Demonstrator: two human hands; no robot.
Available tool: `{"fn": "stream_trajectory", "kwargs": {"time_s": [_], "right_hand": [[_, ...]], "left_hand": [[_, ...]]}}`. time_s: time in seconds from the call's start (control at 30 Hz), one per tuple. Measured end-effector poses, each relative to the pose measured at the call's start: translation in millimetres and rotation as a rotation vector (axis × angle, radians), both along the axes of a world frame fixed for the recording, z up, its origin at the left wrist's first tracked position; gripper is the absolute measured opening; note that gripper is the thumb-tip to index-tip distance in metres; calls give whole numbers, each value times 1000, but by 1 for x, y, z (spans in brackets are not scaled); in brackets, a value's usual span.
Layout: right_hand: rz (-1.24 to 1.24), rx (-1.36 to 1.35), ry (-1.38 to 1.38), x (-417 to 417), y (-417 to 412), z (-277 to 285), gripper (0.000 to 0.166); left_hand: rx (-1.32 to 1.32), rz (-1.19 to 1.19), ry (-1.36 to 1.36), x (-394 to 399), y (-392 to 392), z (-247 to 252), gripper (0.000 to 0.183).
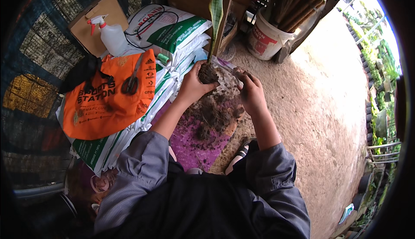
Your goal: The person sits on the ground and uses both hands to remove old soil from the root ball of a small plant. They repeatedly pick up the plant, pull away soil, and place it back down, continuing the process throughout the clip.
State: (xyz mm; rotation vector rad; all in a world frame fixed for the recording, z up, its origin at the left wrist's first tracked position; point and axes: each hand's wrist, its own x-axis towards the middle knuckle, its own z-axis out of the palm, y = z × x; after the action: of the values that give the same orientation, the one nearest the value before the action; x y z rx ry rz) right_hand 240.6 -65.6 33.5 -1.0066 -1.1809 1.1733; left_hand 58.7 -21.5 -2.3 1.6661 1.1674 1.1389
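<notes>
My left hand [196,85] grips the soil-covered root ball [208,73] of a snake plant. Its single tall leaf [216,9], green with pale yellow edges, stands nearly upright above the roots. To the right of the root ball is my right hand [251,90], apart from it, with curled, soil-darkened fingers. A thin greyish strip [225,68] runs from those fingertips towards the roots; whether it is a held tool cannot be told. Below both hands, dark loose soil and root bits [214,115] lie over a purple sheet [197,151].
Stacked white-and-green growing-medium sacks [176,33] stand at the left. On them lie an orange bag [107,109], black-handled scissors [130,83], a spray bottle [113,38], a green thread spool [162,58] and a black cable [147,25]. A white bucket [267,41] holds brooms [300,9].
</notes>
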Motion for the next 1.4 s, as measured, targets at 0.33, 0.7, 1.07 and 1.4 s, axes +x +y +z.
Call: {"fn": "stream_trajectory", "kwargs": {"time_s": [0.33,0.7,1.07,1.4], "right_hand": [[-209,168,-966,7,12,-11,24],[-188,404,-1098,-36,-12,-14,75],[-242,487,-778,-38,-16,13,63],[-310,517,-1291,-52,-35,-19,66]], "left_hand": [[-161,-12,-209,-2,7,-3,56],[-426,-149,-869,3,1,7,37],[-310,-256,-844,-7,5,3,38],[-566,-217,-1163,-4,-8,-4,31]]}}
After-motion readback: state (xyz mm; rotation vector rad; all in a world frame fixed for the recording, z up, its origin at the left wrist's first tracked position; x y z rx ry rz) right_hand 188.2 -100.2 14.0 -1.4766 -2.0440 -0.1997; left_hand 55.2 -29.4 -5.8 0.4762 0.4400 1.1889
